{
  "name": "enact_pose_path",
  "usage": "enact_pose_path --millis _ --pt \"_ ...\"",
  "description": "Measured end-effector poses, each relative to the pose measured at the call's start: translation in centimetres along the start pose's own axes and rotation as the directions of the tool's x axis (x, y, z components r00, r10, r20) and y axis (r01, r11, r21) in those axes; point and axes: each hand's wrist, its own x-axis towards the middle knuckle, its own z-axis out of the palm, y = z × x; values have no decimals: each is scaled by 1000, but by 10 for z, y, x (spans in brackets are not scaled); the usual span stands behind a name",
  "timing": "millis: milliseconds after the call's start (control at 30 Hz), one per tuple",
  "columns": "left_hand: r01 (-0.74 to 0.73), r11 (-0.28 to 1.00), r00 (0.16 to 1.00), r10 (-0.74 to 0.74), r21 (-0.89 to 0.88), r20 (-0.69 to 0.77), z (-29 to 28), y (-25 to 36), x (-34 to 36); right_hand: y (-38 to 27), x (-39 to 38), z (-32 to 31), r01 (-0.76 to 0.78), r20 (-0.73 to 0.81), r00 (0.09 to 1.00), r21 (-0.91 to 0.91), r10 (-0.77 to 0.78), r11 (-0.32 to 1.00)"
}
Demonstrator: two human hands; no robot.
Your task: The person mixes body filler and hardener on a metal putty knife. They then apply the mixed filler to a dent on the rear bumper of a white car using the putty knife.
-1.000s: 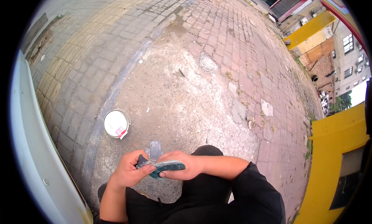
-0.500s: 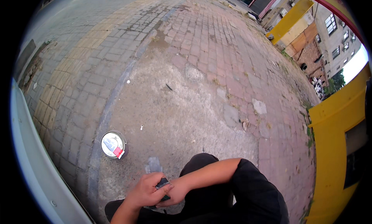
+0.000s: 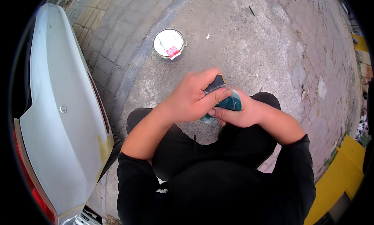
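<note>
My left hand (image 3: 194, 96) is closed round a small dark grey block (image 3: 215, 84) with a tan edge, which shows between thumb and fingers. Its thumb reaches across toward a teal-green, smooth-looking piece (image 3: 230, 103) with pale smears. My right hand (image 3: 245, 110) grips that teal piece, its thumb lying along the near side. Both hands meet in front of my bent knees, and the fingers hide much of the two things. Whether the block and the teal piece are joined, I cannot tell.
On my left stands a silver-white car (image 3: 64, 120) with a red tail light (image 3: 42, 201) and a yellowish patch (image 3: 103, 147) on its edge. Beyond my hands, a round can (image 3: 167, 37) on the concrete bears a red-and-white tube (image 3: 172, 51). A yellow structure (image 3: 335, 176) stands at right.
The view has tilted down and turned, showing more of the car and my legs. The teal piece now shows between my hands; before, only the dark block and a greyish patch were visible there.
</note>
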Motion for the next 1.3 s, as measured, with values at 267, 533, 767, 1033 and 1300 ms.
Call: enact_pose_path --millis 267,533,767,1033,1300 --pt "96 986 990 -79 -139 119 11 -7 0 0 -8 1 60 89 995 -180 -44 982" --pt "138 975 984 -115 -174 138 4 -8 -4 -9 -11 -6 131 48 991 -166 -125 977" --pt "127 989 984 -117 -71 134 10 -14 3 5 0 0 249 159 967 -466 -197 849" --pt "157 873 984 -178 -461 -2 4 -25 -2 -7 -4 -9 220 -95 959 -335 -266 916" --pt "184 930 982 -184 -319 30 11 -16 -1 3 0 -8 377 31 915 -415 -401 828"
